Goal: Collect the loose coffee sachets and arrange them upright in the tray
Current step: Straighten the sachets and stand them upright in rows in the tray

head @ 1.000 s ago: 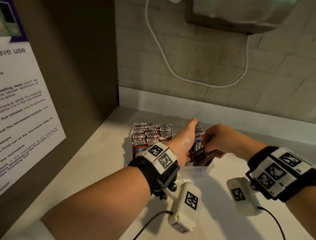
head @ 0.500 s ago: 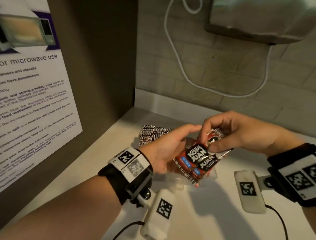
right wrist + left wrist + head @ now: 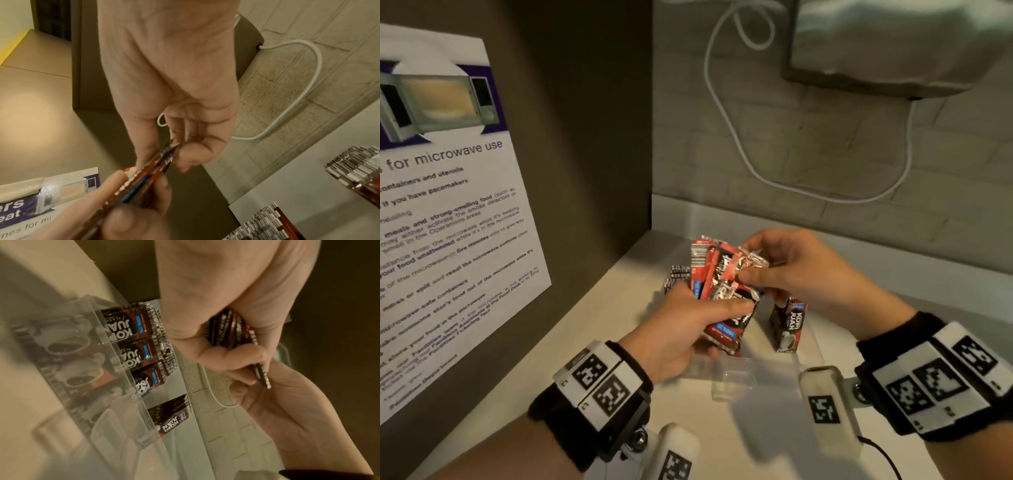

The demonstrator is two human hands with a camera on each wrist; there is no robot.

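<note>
L hand [image 3: 681,329] curls round the lower end of a sachet bundle [image 3: 722,294] above the worktop [image 3: 774,445]; R hand [image 3: 801,274] pinches the bundle's top edge w/ thumb & fingertips. Sachets' long axis near upright, tilted left; glossy red-black foil, barcode ends up. Below, more sachets stand upright in rows in the clear plastic tray [image 3: 115,402].

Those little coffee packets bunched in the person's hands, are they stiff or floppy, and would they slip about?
Probably thin and floppy: the sachets fan out unevenly where the left hand grips them. Their glossy foil likely makes them slippery, which may be why the right hand pinches their top edges. They look light; those in the tray stand upright only packed together.
</note>
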